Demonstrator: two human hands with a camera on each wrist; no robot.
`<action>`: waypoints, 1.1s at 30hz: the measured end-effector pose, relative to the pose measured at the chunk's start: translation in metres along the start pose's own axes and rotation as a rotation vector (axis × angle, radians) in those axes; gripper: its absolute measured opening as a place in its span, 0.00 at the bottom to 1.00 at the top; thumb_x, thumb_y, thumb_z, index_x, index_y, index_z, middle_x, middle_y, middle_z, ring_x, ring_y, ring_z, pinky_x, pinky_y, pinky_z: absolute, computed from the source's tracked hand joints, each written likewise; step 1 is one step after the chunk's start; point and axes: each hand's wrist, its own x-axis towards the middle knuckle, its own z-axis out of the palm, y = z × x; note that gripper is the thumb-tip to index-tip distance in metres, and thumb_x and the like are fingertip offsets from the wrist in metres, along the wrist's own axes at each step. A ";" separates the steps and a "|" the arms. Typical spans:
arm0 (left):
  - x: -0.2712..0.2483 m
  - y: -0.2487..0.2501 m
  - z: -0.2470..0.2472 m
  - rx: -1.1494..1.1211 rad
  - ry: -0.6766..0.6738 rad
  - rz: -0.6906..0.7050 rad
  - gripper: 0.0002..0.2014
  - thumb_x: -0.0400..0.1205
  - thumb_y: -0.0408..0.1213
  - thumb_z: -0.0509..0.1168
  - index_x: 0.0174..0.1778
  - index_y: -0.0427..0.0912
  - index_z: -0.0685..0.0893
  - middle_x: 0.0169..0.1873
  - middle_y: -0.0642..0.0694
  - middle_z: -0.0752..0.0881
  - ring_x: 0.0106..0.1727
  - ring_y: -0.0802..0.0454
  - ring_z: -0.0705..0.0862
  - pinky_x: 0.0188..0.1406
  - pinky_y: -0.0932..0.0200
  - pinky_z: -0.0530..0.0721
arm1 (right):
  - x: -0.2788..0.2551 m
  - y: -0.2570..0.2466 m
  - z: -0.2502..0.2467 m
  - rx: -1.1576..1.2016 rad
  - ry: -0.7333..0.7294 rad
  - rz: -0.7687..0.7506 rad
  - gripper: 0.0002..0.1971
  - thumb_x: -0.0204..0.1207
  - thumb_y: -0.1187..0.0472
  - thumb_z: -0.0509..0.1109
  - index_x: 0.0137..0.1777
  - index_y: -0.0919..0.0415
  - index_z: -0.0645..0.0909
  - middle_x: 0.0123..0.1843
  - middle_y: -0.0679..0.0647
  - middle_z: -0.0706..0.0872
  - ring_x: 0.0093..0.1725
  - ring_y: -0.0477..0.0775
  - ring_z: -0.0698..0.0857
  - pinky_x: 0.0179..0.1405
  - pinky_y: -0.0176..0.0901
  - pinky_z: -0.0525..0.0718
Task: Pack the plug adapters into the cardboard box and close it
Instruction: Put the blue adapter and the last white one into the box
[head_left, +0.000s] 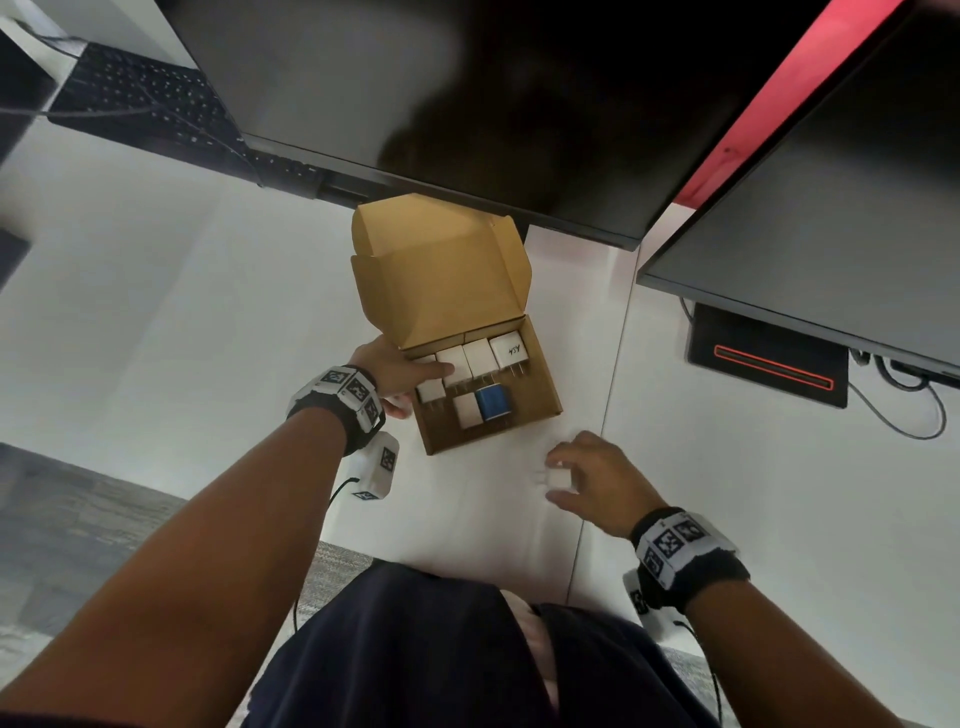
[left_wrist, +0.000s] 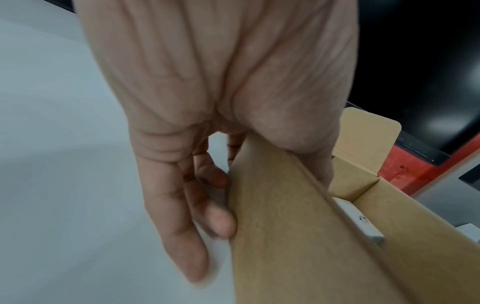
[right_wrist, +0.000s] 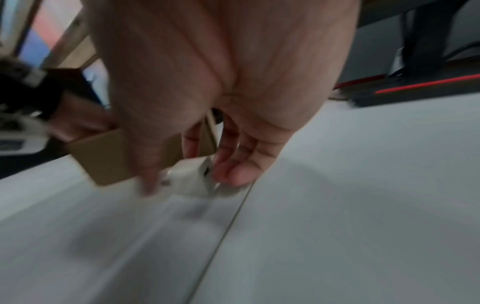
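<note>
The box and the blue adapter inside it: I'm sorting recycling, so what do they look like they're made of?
The box looks like plain brown cardboard, matte and unprinted; the left wrist view shows a fibrous surface and folded flaps. The blue adapter seems to be moulded plastic with a smooth, slightly glossy shell, though it is too small to be sure.

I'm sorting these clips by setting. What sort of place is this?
Most likely an office or computer desk: a white desk with two dark monitors above it, a black keyboard at the back left, and grey carpet below.
</note>
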 end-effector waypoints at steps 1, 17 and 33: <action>0.001 0.000 0.000 -0.016 -0.008 -0.004 0.34 0.73 0.53 0.84 0.70 0.45 0.81 0.50 0.38 0.85 0.48 0.40 0.86 0.53 0.34 0.95 | 0.000 -0.005 0.004 -0.002 -0.006 -0.022 0.18 0.72 0.52 0.81 0.60 0.52 0.85 0.52 0.49 0.79 0.43 0.47 0.81 0.49 0.45 0.84; -0.001 0.001 0.001 0.030 0.024 0.023 0.28 0.74 0.55 0.83 0.62 0.41 0.85 0.49 0.33 0.95 0.46 0.35 0.96 0.46 0.36 0.97 | 0.073 -0.127 -0.017 -0.135 -0.057 -0.211 0.17 0.77 0.64 0.72 0.65 0.52 0.87 0.63 0.52 0.79 0.59 0.52 0.80 0.60 0.45 0.80; -0.001 -0.002 -0.004 0.085 0.014 0.049 0.30 0.72 0.60 0.80 0.57 0.39 0.88 0.41 0.34 0.97 0.36 0.44 0.96 0.41 0.43 0.98 | 0.091 -0.151 0.000 -0.305 -0.125 -0.193 0.22 0.77 0.68 0.75 0.71 0.60 0.81 0.71 0.59 0.79 0.68 0.61 0.80 0.62 0.45 0.79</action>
